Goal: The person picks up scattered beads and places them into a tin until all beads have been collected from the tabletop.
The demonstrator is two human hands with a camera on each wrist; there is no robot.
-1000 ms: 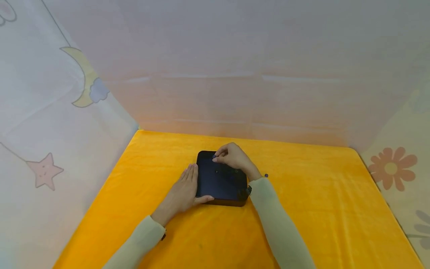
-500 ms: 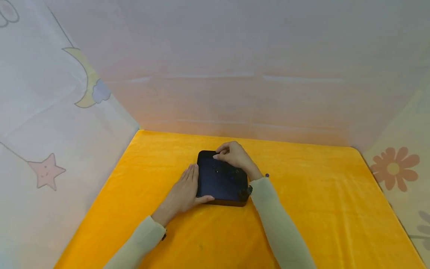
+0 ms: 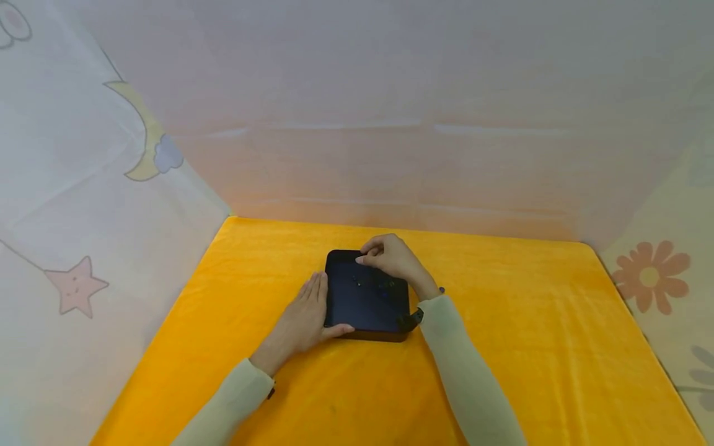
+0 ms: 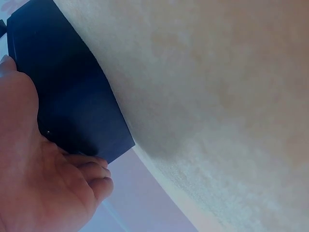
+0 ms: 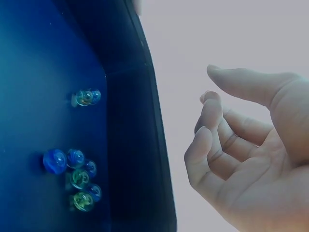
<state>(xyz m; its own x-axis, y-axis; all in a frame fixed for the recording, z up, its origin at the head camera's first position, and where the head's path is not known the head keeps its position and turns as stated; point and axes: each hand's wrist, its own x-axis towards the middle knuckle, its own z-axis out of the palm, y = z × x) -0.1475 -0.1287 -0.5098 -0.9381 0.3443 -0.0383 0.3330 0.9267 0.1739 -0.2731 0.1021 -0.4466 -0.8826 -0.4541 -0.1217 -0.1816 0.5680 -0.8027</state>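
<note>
A black square tray (image 3: pixel 365 310) with raised walls lies on the yellow cloth. My left hand (image 3: pixel 301 319) rests against its left side, fingers straight, thumb over the near rim. In the left wrist view the palm of my left hand (image 4: pixel 43 179) lies along the outer wall of the tray (image 4: pixel 72 77). Above the far right part of the tray hangs my right hand (image 3: pixel 393 257). The right wrist view shows its fingers (image 5: pixel 198 154) loosely bent, thumb apart, holding nothing. Several glass marbles (image 5: pixel 79 179), blue and greenish, lie on the tray floor in two clusters.
One dark blue marble (image 3: pixel 442 290) sits on the yellow cloth (image 3: pixel 530 328), just beyond my right wrist and outside the tray. Pale printed fabric walls (image 3: pixel 390 155) enclose the cloth at the back and both sides.
One second ago my right fingertips pinched a dark marble over the tray; now they hold nothing. The right hand has shifted slightly right. My left hand stays against the tray.
</note>
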